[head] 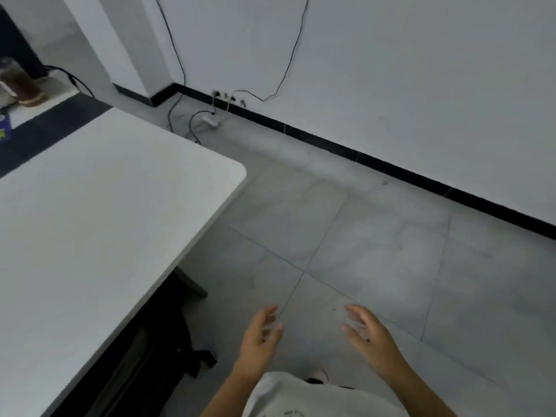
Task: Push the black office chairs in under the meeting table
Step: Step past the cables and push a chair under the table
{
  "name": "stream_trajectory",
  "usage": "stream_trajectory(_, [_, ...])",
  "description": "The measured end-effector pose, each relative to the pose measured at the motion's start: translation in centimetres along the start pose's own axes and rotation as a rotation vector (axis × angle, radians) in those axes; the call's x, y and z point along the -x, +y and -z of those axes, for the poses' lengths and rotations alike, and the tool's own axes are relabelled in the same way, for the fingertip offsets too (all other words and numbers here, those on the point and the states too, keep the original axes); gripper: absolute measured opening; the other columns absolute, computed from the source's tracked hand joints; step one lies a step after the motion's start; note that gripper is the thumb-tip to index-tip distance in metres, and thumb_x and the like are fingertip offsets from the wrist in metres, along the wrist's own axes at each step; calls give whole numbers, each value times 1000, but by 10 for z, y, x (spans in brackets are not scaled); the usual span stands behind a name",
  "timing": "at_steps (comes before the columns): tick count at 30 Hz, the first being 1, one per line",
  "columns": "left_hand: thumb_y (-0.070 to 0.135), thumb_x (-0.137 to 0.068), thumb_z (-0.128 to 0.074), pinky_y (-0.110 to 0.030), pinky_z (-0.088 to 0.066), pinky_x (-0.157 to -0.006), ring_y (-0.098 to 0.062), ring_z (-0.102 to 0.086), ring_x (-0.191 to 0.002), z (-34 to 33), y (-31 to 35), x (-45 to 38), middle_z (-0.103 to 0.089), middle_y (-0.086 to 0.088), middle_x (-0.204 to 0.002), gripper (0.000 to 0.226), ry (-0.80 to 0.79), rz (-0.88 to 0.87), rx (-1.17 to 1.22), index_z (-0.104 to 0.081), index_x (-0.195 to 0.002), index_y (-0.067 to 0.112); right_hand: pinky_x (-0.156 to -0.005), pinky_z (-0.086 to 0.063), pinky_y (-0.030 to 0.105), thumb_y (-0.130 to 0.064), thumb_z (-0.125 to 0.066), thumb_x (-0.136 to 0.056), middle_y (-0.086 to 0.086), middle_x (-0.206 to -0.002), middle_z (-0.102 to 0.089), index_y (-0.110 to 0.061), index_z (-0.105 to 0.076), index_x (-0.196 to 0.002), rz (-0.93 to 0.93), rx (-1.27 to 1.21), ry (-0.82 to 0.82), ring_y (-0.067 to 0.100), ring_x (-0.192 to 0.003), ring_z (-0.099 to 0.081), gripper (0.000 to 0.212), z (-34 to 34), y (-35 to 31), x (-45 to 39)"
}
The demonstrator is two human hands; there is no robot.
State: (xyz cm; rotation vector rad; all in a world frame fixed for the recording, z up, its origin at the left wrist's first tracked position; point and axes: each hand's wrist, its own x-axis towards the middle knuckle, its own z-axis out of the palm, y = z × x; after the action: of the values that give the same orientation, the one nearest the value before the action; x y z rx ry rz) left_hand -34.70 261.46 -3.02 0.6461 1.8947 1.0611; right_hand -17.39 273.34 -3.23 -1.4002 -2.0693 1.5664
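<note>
You can read no clear text here, faint grey marks on the white shirt [301, 401] just below your grips stay illegible, a purple packet [4, 132] with yellow print far up-left on the worktop [105, 221] is too blurred to read

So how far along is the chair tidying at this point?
One black office chair already sits tucked under the white meeting table, only its dark base and back showing below the edge. Nothing is in hand: the left hand and right hand hang open over the grey tiled floor. No other chairs appear here, so what remains cannot be judged.
</note>
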Motion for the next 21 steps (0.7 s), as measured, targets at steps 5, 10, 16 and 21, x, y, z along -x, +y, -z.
stream_trajectory(5, [7,-87,-54,0,-42,-65,-14,-52,-99,-31,31,-61,-57,4,-100,21,-49,56,69,-50,-101,22,-71,-38,5,-17,-60,-82,6,-118,-53,-25,-45,-105,-159,-27,-5,9,-102,-52,28,53,20,-42])
stream_trajectory(10, [1,-79,-63,1,-41,-62,1,-59,-75,-29,71,-159,-64,0,-86,21,59,39,98,-57,-83,21,-84,-36,19,-57,-75,-54,-8,-116,-52,-33,-42,-104,-148,-73,-19,6,-98,-49,64,87,-17,-142])
stream_trajectory(16, [-3,-85,-53,0,-41,-65,0,-53,-83,-7,146,-313,-56,1,-95,23,63,-68,126,-52,-94,18,-79,-37,8,-9,-56,-86,0,-113,-50,-7,-45,-124,-49,-4,66,1,-97,-53,40,128,-78,-305])
stream_trajectory(21, [14,-79,-57,-1,-43,-65,-2,-59,-81,16,203,-413,-57,3,-97,16,97,-83,201,-52,-88,27,-67,-39,-2,-34,-78,-63,4,-111,-61,-21,-49,-104,-73,-76,83,-24,-80,-50,52,154,-130,-408])
